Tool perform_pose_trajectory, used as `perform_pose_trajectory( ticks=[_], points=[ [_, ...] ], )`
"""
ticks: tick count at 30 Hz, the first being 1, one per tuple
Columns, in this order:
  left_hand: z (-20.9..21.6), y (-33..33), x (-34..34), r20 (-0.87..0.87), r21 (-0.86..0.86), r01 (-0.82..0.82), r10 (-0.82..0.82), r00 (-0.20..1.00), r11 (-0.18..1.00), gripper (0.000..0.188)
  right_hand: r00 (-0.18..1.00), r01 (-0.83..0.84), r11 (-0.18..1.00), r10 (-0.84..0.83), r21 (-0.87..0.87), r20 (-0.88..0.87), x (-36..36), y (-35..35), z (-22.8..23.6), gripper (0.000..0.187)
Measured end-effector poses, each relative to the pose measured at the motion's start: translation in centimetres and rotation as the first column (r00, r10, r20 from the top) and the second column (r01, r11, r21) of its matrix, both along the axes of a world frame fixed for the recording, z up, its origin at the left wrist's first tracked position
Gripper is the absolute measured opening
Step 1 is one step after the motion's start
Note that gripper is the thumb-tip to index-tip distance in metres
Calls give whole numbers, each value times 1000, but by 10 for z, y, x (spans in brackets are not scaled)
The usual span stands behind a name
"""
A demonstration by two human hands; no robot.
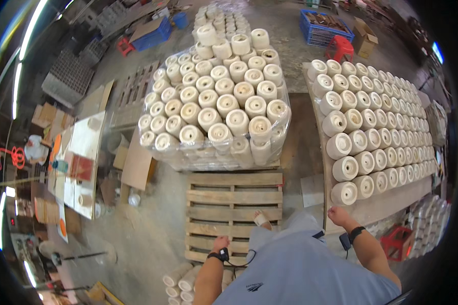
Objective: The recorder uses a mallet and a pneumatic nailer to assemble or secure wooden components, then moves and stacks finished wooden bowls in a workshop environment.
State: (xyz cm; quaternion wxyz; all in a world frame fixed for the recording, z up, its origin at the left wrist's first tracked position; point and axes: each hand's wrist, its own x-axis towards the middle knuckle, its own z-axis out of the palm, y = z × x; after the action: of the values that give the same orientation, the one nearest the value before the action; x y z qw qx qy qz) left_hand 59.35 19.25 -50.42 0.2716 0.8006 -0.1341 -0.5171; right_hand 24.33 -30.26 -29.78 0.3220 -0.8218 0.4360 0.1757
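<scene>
Right fingers (333,211), pale cylinder (344,193) just beyond

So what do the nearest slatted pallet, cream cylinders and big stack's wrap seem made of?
Slatted pallet: seemingly unfinished wood, with brown, unevenly toned boards. Cream cylinders: perhaps unglazed ceramic or plaster, given their matte, pale surfaces. Wrap: probably clear plastic film, shiny and creased.

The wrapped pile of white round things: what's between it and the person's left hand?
A slatted wooden pallet lies there, as the head view shows.
</scene>
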Motion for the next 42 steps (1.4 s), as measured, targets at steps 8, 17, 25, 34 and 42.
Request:
perform_pose_trajectory(
  ticks=[8,17,25,34,42],
  points=[
    [10,-12,55,-90,97,262,-254,963,960,22,989,48,996,-37,75,-142,-22,23,-2,34],
    [23,-50,126,-465,-81,-243,178,867,967,30,985,5,991,17,131,-169,42,-50,-24,35],
    [109,-123,140,30,259,-194,192,981,946,31,989,-146,987,148,59,-26,128,-148,-54,35],
    [151,-153,136,136,121,-341,325,936,932,34,982,-188,977,190,96,-9,182,-198,-47,34],
    [133,-155,150,33,252,-254,254,967,934,35,974,-214,974,218,71,-54,178,-187,-69,29]
  ],
)
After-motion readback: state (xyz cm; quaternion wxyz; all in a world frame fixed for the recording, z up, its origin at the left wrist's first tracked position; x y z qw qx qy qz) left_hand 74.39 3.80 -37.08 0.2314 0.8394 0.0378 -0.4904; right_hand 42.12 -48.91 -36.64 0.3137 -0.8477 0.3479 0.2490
